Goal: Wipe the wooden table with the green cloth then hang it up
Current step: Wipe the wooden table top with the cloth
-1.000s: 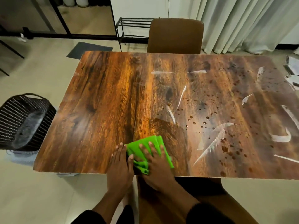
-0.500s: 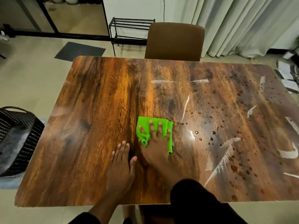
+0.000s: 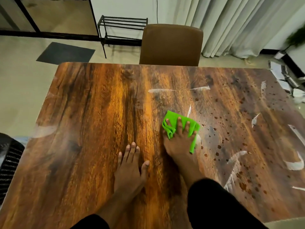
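Head view: the right hand [image 3: 179, 142] presses flat, fingers spread, on the folded green cloth [image 3: 171, 124] at mid-surface [image 3: 92, 123]. The left hand [image 3: 130, 164] rests flat and empty beside it. Wiping is underway; next, sweep right through the droplets [image 3: 219, 146] and white streaks [image 3: 236, 160], pressing evenly.

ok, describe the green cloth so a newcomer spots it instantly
Start at the wooden table filling the view. Near its middle, the right hand presses flat on the green cloth. It is the only bright green, folded thing there, beside dark droplets and white streaks.
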